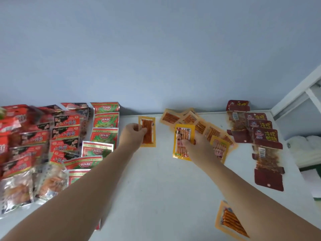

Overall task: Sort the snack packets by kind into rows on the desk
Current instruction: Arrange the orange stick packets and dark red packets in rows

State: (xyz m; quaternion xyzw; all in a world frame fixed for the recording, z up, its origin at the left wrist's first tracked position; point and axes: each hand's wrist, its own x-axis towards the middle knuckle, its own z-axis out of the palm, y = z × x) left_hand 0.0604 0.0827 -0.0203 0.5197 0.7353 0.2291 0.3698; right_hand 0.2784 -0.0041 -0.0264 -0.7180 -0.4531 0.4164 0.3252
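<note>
The white desk (156,188) is carrying sorted groups along its far edge. At far left, a broad block of red foil packets (66,134) is lying in overlapped columns, with a column of red-and-green packets (105,134) just beside it on the right. At far right, a row of dark red packets (265,136) is running toward the near side. Between them, a fan of orange clear-windowed packets (201,126) is spreading along the back.

The left hand (132,136) is pinching 1 orange stick packet (148,134) by its left edge, over the bare gap left of the fan. The right hand (196,146) is gripping a yellow packet (182,141) by its right side, fingers curled over its face. 1 stray orange packet (229,220) is lying near right, partly under the right forearm.

The orange kind seems to be the step in hand. Next, each held packet needs laying in line with its like, and the stray needs collecting.
</note>
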